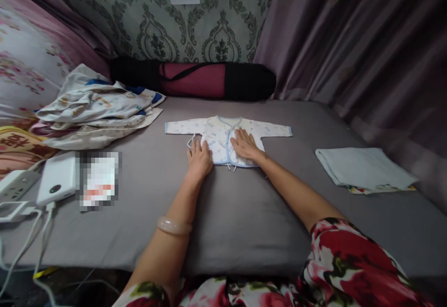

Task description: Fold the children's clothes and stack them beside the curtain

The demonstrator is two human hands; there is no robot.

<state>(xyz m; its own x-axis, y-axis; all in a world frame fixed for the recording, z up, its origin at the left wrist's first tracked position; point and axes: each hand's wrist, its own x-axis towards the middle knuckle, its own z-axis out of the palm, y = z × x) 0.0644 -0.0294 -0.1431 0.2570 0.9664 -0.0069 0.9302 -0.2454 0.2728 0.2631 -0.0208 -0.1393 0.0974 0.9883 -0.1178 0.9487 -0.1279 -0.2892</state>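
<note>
A small white baby shirt (219, 132) with pale blue trim and a faint print lies spread on the grey sheet (244, 204), both sleeves stretched out sideways. My left hand (200, 159) rests on its lower left edge, fingers extended, close to a thin white tie string (190, 141). Flat on the right front panel lies my right hand (245, 144), its fingers spread over the cloth. More tie strings hang below the shirt's bottom hem. Parts of the lower body of the shirt are hidden under both hands.
Folded light cloth (363, 167) lies at the right. Crumpled printed cloths (98, 104) are heaped at the left, above a white power bank (58, 176) with cables and a power strip (17, 186). A long black and maroon bag (195, 80) lies along the back wall.
</note>
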